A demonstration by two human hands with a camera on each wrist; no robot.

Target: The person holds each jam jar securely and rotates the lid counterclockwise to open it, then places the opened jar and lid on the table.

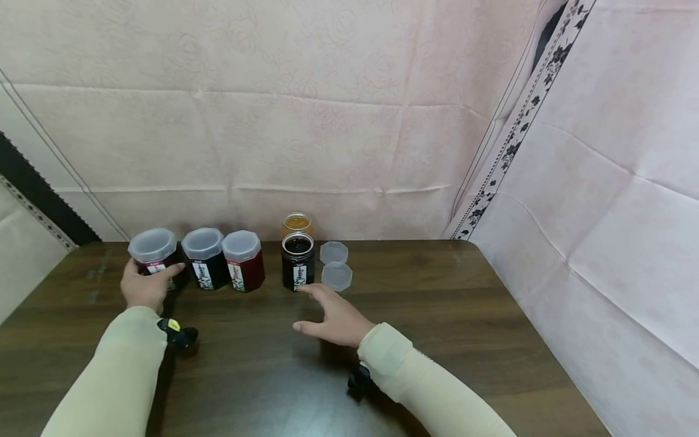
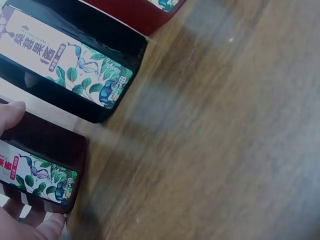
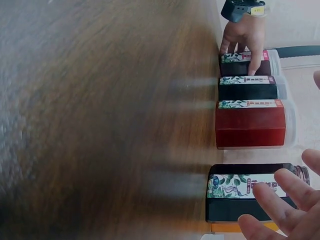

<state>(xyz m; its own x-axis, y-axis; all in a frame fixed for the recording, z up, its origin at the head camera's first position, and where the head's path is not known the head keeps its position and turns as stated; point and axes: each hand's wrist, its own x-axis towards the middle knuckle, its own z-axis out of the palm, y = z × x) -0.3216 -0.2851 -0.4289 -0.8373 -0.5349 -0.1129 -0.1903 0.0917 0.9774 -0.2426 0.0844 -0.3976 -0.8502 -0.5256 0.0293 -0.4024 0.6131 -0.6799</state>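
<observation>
Head: left hand (image 1: 143, 286) gripped the leftmost lidded jar (image 1: 153, 247); right hand (image 1: 340, 317), opened wide, hung near the uncapped dark jar (image 1: 298, 265). Left wrist: leftmost lidded jar stood beside a black jar (image 2: 75, 57). Right wrist: right hand spread before the uncapped dark jar, contact unclear.

The brown table (image 1: 240, 376) bears five jars (image 1: 252, 272), two lids (image 1: 337, 277).
</observation>
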